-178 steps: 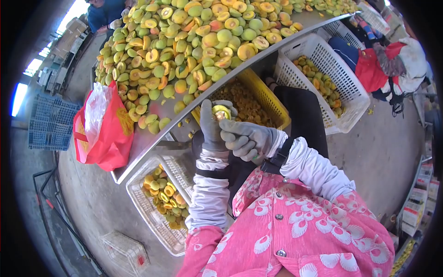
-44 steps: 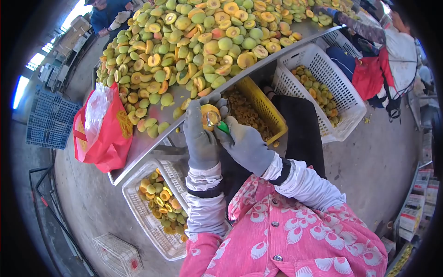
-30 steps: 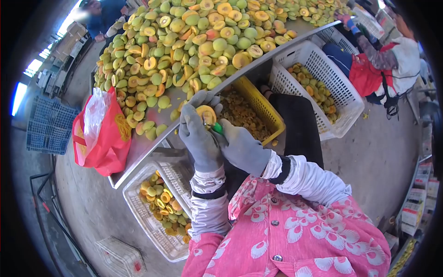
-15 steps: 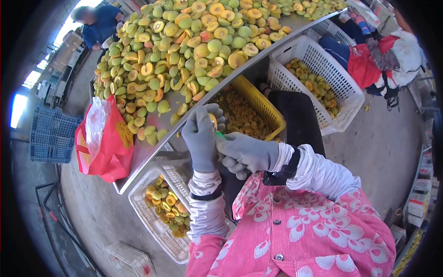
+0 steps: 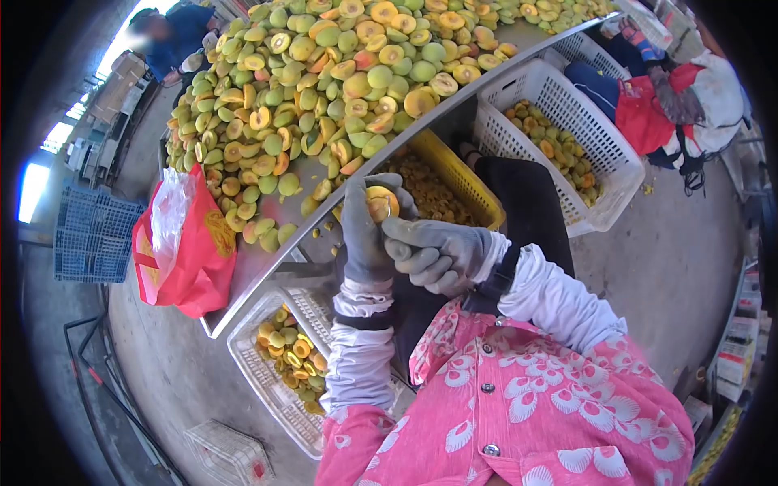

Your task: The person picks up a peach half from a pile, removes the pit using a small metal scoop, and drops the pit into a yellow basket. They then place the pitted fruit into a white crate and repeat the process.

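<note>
In my left hand (image 5: 366, 235), which wears a grey glove, a cut yellow peach (image 5: 379, 201) rests with its orange flesh facing up. The fingers wrap round it. My right hand (image 5: 442, 253), also gloved, is closed just beside the peach, thumb near its cut face. A small green-handled tool showed in this hand a moment ago; its handle is now hidden by the fingers. Beyond both hands, a large heap of halved peaches (image 5: 324, 89) covers the metal table (image 5: 304, 180). Below the table edge stands a yellow crate (image 5: 478, 198) with brownish pits or scraps.
White crates of peach halves stand on the right (image 5: 620, 174) and lower left (image 5: 243, 356). A red bag (image 5: 198, 267) sits at the table's left corner. Blue crates (image 5: 93, 235) are stacked further left. Another person (image 5: 174, 40) is across the table; other people's clothing shows at right.
My left hand has turned, so the peach's cut face now shows upward. My right hand has shifted slightly, and the green handle has gone out of sight.
</note>
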### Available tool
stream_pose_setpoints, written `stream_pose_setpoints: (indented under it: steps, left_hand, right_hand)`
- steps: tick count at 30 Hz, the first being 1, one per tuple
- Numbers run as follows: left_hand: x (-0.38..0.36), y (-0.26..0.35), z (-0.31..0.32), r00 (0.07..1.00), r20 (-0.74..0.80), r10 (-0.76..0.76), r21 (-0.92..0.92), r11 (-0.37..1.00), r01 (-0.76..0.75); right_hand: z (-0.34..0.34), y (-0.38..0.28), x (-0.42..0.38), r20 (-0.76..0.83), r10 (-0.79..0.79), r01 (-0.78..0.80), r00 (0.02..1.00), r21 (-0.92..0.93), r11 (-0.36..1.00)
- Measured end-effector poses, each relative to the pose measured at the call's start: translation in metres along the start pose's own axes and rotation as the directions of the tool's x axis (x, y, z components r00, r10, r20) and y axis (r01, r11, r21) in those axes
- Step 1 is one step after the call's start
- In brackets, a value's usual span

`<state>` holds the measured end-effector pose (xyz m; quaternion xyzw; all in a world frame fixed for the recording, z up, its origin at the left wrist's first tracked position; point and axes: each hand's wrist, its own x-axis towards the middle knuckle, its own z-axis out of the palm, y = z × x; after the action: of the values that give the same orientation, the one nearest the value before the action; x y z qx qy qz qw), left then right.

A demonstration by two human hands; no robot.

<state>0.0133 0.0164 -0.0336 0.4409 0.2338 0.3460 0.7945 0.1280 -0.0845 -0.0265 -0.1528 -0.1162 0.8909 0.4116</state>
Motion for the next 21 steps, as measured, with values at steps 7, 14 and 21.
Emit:
stream_pose_setpoints:
  steps: [7, 14, 21]
  left_hand:
    - [0.039, -0.045, -0.032, 0.923, -0.306, 0.232, 0.119, 0.972, -0.204]
    - [0.035, -0.038, -0.021, 0.931, -0.298, 0.209, 0.165, 0.972, -0.166]
    - [0.0, -0.029, -0.004, 0.652, -0.219, 0.726, 0.866, 0.452, -0.214]
  right_hand:
    - [-0.04, -0.002, 0.011, -0.341, -0.404, 0.245, 0.849, -0.424, 0.872]
    - [-0.063, 0.007, 0.035, -0.099, -0.935, -0.212, 0.342, -0.977, 0.025]
    - [-0.115, 0.002, 0.053, -0.532, -0.818, -0.611, 0.218, -0.728, 0.311]
